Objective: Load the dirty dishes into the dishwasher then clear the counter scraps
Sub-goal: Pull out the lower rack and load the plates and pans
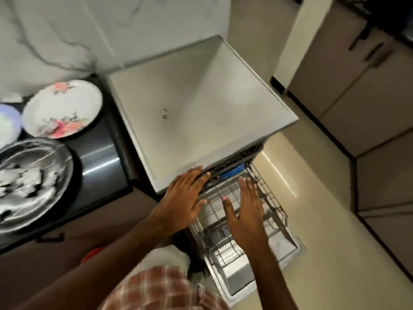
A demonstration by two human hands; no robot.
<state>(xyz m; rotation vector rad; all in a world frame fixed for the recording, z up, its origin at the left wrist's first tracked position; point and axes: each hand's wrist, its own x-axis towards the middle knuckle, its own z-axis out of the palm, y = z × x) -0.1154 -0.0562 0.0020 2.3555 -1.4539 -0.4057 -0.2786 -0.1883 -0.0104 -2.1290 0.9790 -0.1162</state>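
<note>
At the far left a pale bowl sits at the edge of view on the dark worktop, with a floral plate just beside it and, nearer, a steel plate carrying what look like crumpled white scraps; all three wait close to the machine, none loaded yet. Next along stands the dishwasher, its grey top showing a small dark mark. The left hand lies flat at the front lip under that top, fingers straight and spread, holding nothing, seemingly to brace or guide. The right hand is likewise flat, fingers straight and wide, palm down over the wire rack, which stands drawn out above the lowered door; I judge the rack is being slid, though which way cannot be told. A blue item shows at the rack's back. Rightmost lie pale floor and cabinets
</note>
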